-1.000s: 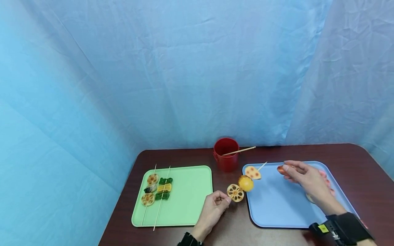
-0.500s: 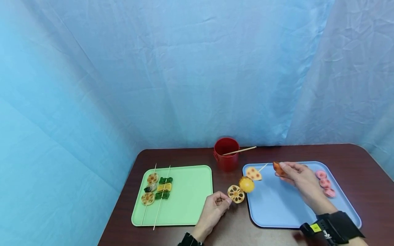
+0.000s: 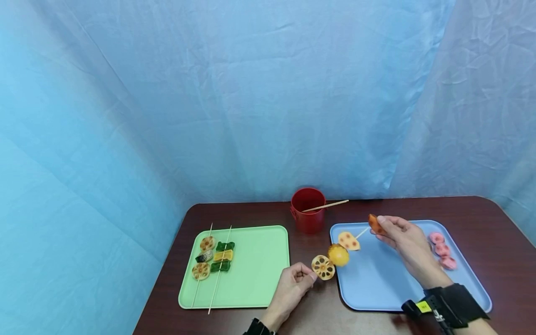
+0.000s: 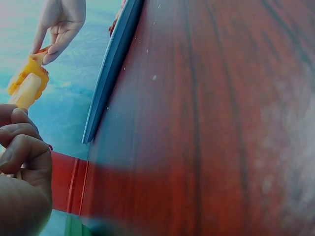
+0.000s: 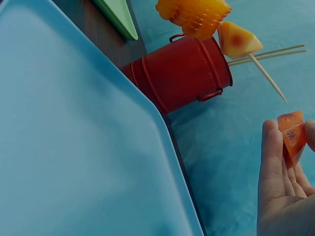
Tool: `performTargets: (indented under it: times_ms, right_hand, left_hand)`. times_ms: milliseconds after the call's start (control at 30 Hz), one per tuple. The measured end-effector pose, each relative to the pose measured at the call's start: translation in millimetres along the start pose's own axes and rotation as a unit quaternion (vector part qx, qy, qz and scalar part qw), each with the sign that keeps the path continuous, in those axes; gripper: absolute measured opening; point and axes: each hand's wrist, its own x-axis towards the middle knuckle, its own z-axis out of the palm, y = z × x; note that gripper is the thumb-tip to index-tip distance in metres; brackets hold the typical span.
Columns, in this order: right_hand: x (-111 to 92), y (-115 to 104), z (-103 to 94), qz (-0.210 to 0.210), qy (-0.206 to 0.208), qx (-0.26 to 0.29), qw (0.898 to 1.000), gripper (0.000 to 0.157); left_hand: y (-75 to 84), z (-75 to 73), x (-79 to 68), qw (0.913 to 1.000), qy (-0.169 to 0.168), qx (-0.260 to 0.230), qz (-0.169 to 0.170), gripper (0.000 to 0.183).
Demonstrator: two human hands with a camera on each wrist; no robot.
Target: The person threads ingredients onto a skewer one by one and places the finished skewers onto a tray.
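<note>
My left hand (image 3: 289, 291) pinches the lower end of a bamboo skewer (image 5: 268, 76), between the two trays. Threaded on it are a lotus root slice (image 3: 323, 267), a yellow corn piece (image 3: 338, 255) and a pale yellow wedge with reddish-brown spots (image 3: 349, 241). Beyond the wedge the pointed tip sticks out bare. My right hand (image 3: 412, 251), above the blue tray, pinches an orange-brown chunk (image 5: 294, 132) between thumb and fingers. In the right wrist view a small gap separates chunk and tip. The left fingers cover the skewer's lower end.
On the green tray (image 3: 255, 270) at left lie two loaded skewers (image 3: 223, 256). The blue tray (image 3: 377, 288) at right carries several pink pieces (image 3: 442, 250) along its right side. Behind, a red cup (image 3: 307, 221) holds bamboo skewers (image 5: 280, 53).
My right hand has moved left from the blue tray's right side, bringing the orange-brown chunk near the skewer tip and uncovering the pink pieces. The loaded skewer has shifted slightly right.
</note>
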Motion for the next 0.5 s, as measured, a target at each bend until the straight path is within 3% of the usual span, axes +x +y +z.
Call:
performTargets:
  times_ms: [500]
  right_hand:
    - [-3.4,-0.7,7.2,-0.01,-0.012,0.019,1.0,0.043]
  left_hand:
    - [1.8,1.8,-0.6,0.9999,0.004,0.004,-0.011,0.017]
